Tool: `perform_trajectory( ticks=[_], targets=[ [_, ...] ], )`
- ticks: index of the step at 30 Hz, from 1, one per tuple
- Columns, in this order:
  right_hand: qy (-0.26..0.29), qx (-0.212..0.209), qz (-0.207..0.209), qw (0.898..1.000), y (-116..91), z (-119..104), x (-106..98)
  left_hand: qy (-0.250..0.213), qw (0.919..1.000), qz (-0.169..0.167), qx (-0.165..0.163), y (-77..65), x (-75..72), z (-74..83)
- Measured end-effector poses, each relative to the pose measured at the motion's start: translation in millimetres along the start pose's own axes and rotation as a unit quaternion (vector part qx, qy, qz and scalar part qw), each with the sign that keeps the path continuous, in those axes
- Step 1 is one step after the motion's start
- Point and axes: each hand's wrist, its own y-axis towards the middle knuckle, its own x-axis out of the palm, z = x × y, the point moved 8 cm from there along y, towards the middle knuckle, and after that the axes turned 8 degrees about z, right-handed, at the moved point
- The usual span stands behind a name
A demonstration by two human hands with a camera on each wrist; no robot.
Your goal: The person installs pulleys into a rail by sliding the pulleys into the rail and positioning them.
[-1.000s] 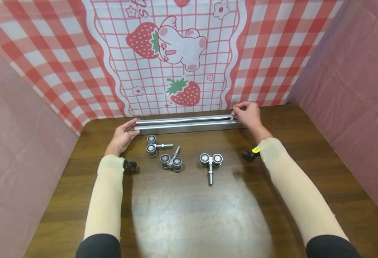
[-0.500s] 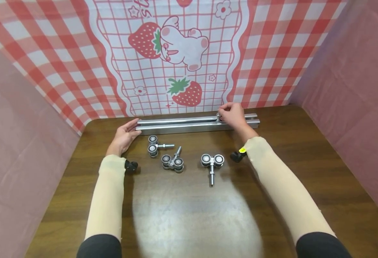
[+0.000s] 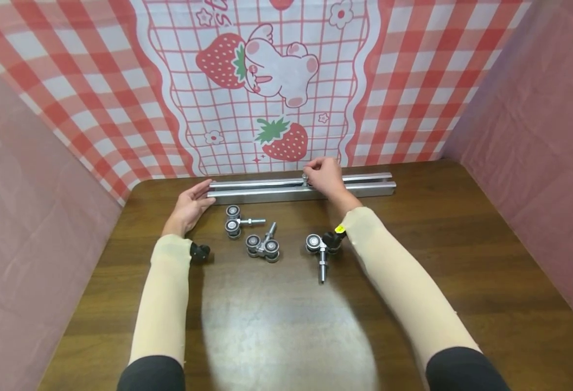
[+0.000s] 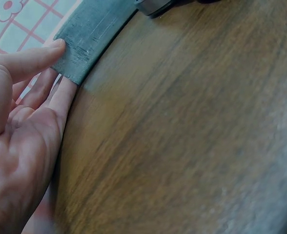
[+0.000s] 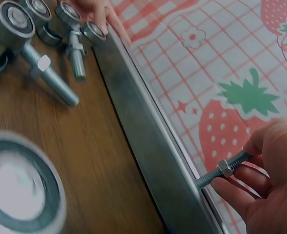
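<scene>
A slotted metal track [image 3: 262,196] lies along the back of the wooden table. My left hand [image 3: 187,209] holds its left end, thumb on the front face and other fingers at the end, as the left wrist view shows. Near the track's middle, my right hand [image 3: 328,177] pinches the threaded bolt [image 5: 209,178] that stands up out of the slot; whatever it joins inside the track is hidden. In front lie a roller with its bolt pointing right [image 3: 233,221], another with its bolt tilted up [image 3: 263,247], and a third roller [image 3: 323,266] partly behind the right wrist camera.
A checked cloth with strawberries [image 3: 286,142] hangs directly behind the track. Pink fabric [image 3: 526,125] closes off both sides. Black wrist cameras [image 3: 200,251] stick out inward from both sleeves; the right one overlaps the third roller in the head view. The brown tabletop [image 3: 286,326] extends toward me.
My right hand has slid the upright bolt leftward along the slot, from near the right end to about the middle. The left hand stays at the track's left end.
</scene>
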Motion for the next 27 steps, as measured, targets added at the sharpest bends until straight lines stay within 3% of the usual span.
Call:
perform_trajectory(
  ticks=[16,27],
  targets=[
    [0.019,-0.012,0.026,0.999,-16,-18,47,0.005,1.0000,0.005,0.000,2.1,0.5,0.1],
    [0.072,0.005,-0.035,0.997,-29,-27,80,0.016,0.9998,0.013,-0.003,2.6,0.1,0.9]
  ],
)
